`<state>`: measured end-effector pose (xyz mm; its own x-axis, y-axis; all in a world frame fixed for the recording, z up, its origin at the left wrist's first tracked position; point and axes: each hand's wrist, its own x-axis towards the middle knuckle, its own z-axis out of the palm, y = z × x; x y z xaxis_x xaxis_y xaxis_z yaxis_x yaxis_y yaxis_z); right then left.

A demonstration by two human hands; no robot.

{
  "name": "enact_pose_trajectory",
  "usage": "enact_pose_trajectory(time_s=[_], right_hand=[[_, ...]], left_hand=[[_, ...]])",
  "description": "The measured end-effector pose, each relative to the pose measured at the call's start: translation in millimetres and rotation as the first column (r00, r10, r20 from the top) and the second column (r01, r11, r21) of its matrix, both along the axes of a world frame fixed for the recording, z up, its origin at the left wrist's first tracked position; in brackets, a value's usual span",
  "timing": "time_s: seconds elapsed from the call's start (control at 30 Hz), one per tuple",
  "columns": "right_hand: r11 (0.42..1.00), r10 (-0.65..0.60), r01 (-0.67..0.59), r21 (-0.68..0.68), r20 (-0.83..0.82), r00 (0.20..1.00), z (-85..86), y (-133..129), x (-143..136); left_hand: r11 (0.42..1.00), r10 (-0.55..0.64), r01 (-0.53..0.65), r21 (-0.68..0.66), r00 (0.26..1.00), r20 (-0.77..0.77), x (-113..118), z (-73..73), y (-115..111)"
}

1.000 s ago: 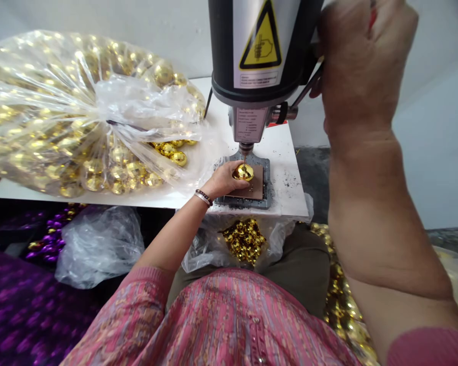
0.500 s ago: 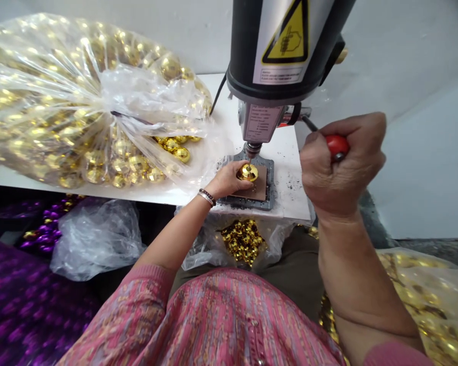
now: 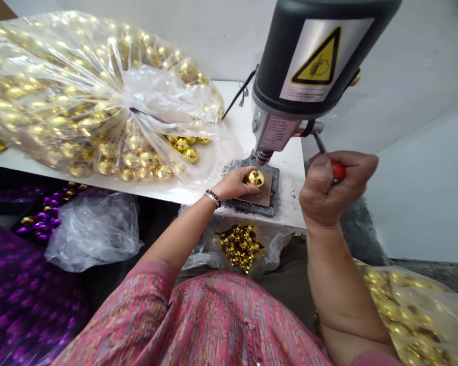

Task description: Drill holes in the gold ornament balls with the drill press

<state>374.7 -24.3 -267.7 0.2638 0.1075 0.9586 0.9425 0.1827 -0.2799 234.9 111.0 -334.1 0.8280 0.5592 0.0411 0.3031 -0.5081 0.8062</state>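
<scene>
A shiny gold faceted ball [image 3: 256,178] sits on a brown board on the grey base [image 3: 275,190] of a drill press [image 3: 290,101]. My left hand [image 3: 236,184] grips the ball from its left side, thumb and fingers around it. Right above the ball is the drill chuck [image 3: 264,155], its thin bit at the top of the ball. My right hand [image 3: 334,185] is closed around the red-knobbed lever [image 3: 338,172] on the press's right side.
A big clear bag of gold balls [image 3: 80,101] lies on the white table [image 3: 145,189] to the left. Below the table edge is an open bag of small gold pieces [image 3: 242,249]. Purple balls [image 3: 34,300] and crumpled plastic [image 3: 95,231] are at lower left; another gold-filled bag [image 3: 423,310] is at lower right.
My right hand has come down with the lever. The view has shifted, so the press and table appear further right. My left hand keeps its hold on the ball.
</scene>
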Motion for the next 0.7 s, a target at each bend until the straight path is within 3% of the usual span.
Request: enact_pose_trajectory(time_s=[0.17,0.37,0.43,0.5,0.7], right_hand=[[1.000,0.008,-0.010,-0.018,-0.091,0.996,-5.3,-0.8,-3.4],[0.998,0.064,-0.064,-0.001,-0.050,0.997,-24.9,2.7,1.0],[0.998,0.066,-0.066,0.005,-0.048,0.997,-23.9,1.9,0.8],[0.999,0.050,-0.051,0.000,-0.077,0.996,-11.2,1.0,0.6],[0.985,0.047,-0.089,-0.150,-0.267,0.962,58.0,14.7,17.2]], left_hand=[[0.999,-0.019,0.020,-0.040,0.999,0.035,-0.3,0.0,-1.2],[0.999,-0.021,0.023,-0.039,0.998,0.053,0.0,-2.5,-1.1],[0.999,-0.013,0.014,-0.034,0.999,0.045,-0.3,-2.6,-1.4],[0.998,-0.014,0.016,-0.056,0.999,0.042,-0.2,-3.6,-1.9],[0.992,0.058,-0.051,-0.117,0.997,0.058,0.1,-9.4,-4.2]])
